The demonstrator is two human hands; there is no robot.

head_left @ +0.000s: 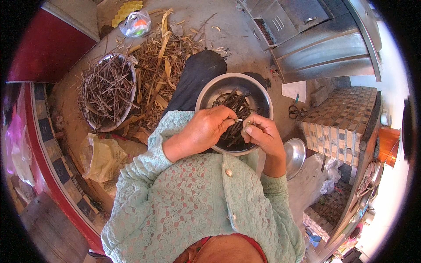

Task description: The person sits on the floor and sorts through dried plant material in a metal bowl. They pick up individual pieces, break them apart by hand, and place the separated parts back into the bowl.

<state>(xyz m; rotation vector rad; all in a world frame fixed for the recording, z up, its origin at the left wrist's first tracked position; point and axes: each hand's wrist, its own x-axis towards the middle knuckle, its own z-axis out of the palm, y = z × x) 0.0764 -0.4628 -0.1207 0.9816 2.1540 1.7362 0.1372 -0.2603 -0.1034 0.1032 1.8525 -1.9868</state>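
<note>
A steel basin [206, 90] rests on my lap, holding a loose heap of dark, thin, stick-like pieces [237, 103]. Over it my left hand [211, 126] is closed, thumb and forefinger pinched together. A small pale bit [238, 120] shows at its fingertips; I cannot make out what it is. Beside it, my right hand [264, 135] is closed too, thumb pressed against curled fingers above the basin's right side. Whatever lies in that grip is too small and hidden to name. The fingertips of both hands are close together.
To the left stands a large metal bowl [133, 83] heaped with brown twigs [107, 85]. Husks and sticks [160, 65] litter the floor beside it. A crumpled plastic bag [103, 158] lies nearer. On the right are a metal dish [294, 155], scissors [293, 112] and a tiled block [337, 118].
</note>
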